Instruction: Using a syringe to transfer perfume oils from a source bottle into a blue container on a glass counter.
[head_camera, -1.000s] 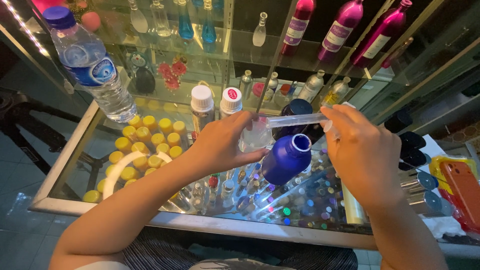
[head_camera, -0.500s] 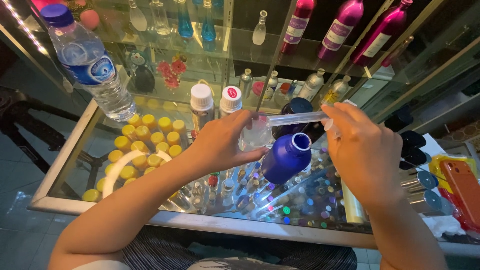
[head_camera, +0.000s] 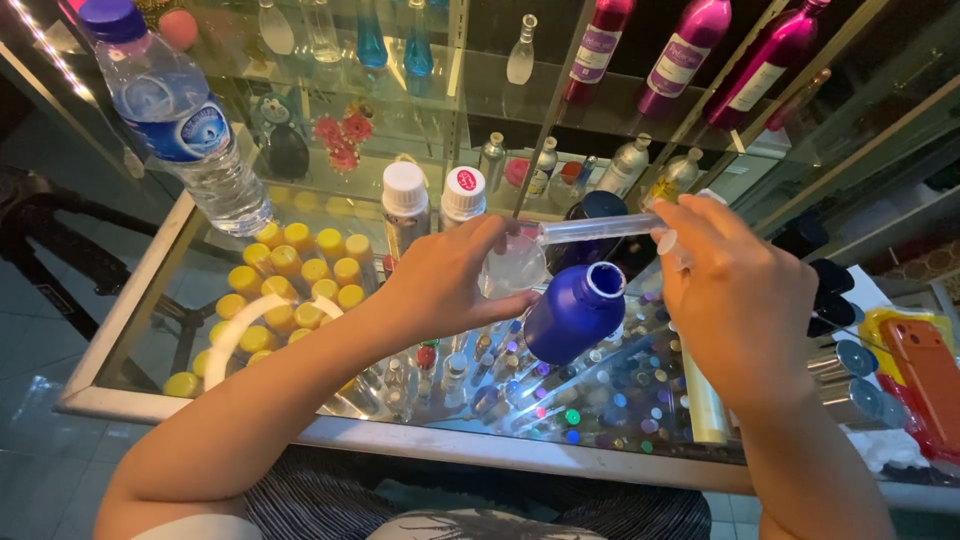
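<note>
Our right hand (head_camera: 740, 300) pinched the clear plastic syringe (head_camera: 597, 229) lying sideways, tip pointing left into the small clear glass bottle (head_camera: 512, 266) our left hand (head_camera: 450, 282) gripped, above the open blue bottle (head_camera: 574, 313) on the glass tabletop (head_camera: 150, 330).

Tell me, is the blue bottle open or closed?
Open: the blue bottle has no cap, and its round mouth shows, tilted toward the right hand.

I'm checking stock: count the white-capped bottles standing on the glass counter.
2. One white-capped bottle stands behind the left hand; the other, with a red mark on its cap, is just right of it. The hands may hide more.
</note>
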